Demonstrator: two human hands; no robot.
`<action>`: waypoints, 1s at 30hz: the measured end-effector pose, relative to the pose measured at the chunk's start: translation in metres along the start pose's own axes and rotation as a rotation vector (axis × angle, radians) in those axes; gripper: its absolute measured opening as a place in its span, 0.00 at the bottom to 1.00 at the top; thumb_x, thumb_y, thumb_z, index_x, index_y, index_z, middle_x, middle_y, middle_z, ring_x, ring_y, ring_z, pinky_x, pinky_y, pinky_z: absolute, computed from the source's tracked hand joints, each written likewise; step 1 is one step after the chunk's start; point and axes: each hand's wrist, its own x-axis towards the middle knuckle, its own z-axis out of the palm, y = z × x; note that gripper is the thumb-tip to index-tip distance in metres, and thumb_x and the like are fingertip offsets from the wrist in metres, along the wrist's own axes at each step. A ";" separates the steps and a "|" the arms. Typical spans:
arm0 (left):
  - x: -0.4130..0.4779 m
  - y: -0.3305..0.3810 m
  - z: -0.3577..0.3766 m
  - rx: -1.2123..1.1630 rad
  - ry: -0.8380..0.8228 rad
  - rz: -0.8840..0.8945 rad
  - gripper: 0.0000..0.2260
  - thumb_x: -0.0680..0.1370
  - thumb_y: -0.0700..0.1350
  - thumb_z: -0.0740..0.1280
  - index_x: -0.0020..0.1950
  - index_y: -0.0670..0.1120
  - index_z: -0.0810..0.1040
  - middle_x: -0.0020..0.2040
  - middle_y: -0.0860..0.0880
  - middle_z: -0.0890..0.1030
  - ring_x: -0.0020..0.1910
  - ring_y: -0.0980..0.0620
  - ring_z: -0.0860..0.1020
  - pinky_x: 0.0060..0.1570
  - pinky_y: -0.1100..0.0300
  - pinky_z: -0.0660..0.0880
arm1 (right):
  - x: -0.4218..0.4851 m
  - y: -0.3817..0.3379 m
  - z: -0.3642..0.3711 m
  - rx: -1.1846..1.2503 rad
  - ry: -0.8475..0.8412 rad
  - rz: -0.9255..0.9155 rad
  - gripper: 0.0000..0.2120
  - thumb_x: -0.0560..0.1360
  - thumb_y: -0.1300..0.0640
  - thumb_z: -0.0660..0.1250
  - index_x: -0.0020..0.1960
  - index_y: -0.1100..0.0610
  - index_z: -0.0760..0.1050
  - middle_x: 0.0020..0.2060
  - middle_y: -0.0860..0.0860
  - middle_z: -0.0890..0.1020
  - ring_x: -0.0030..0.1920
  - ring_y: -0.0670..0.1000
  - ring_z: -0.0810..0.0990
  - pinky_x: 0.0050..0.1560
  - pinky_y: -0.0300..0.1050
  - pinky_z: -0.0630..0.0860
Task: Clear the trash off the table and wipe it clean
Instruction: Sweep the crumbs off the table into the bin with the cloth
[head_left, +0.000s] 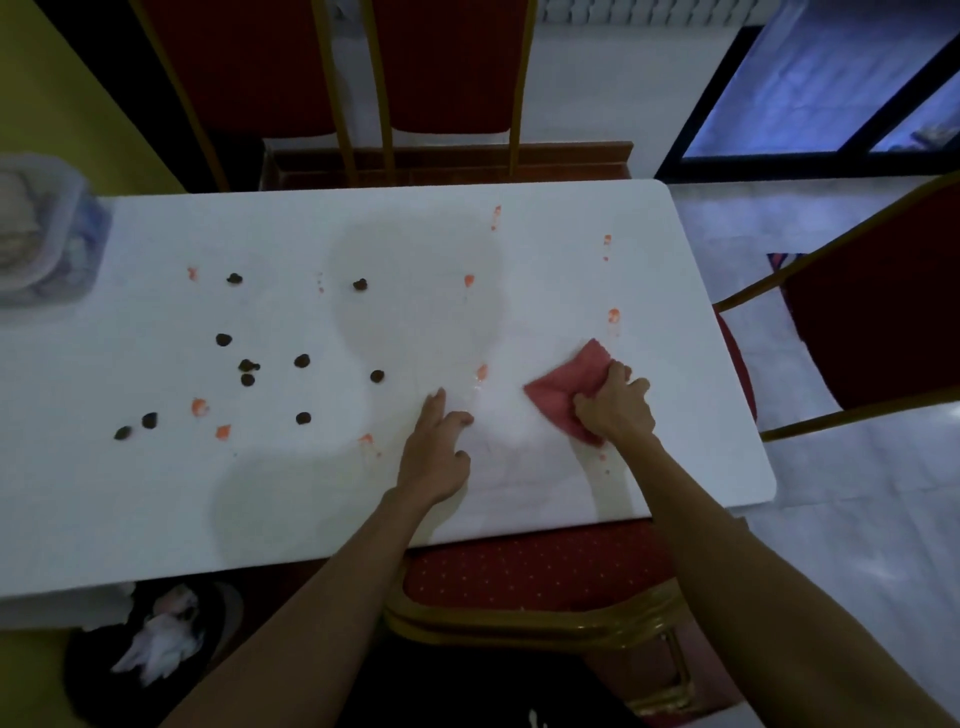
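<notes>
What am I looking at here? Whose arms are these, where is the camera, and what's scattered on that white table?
No machine here: these are a person's bare arms, filmed by one wide-angle camera worn on the head, looking down. The right hand grips a pink cloth against the white table. The left hand rests on the tabletop beside it, holding nothing. Dark crumbs and orange smears lie scattered, mostly to the left. A clear plastic container sits at the far left edge, and red chairs stand around.
</notes>
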 end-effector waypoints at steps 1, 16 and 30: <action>0.000 0.000 -0.002 -0.009 -0.013 -0.004 0.24 0.76 0.35 0.63 0.71 0.49 0.72 0.82 0.49 0.47 0.81 0.53 0.44 0.75 0.60 0.48 | -0.002 -0.004 0.004 0.011 0.026 -0.010 0.29 0.75 0.51 0.66 0.72 0.58 0.61 0.65 0.61 0.69 0.59 0.66 0.76 0.56 0.58 0.74; 0.005 -0.005 -0.026 -0.030 -0.083 -0.009 0.19 0.79 0.39 0.64 0.70 0.45 0.74 0.82 0.49 0.54 0.80 0.52 0.52 0.76 0.58 0.55 | -0.023 -0.084 0.005 0.319 -0.072 -0.387 0.06 0.75 0.59 0.60 0.46 0.53 0.76 0.39 0.50 0.81 0.41 0.52 0.78 0.39 0.42 0.69; 0.003 -0.008 -0.031 -0.084 -0.045 0.025 0.17 0.79 0.38 0.64 0.68 0.44 0.76 0.81 0.48 0.58 0.79 0.51 0.57 0.72 0.63 0.56 | -0.041 -0.082 0.053 -0.086 0.046 -0.287 0.28 0.74 0.45 0.68 0.69 0.56 0.65 0.62 0.59 0.74 0.60 0.62 0.76 0.57 0.58 0.77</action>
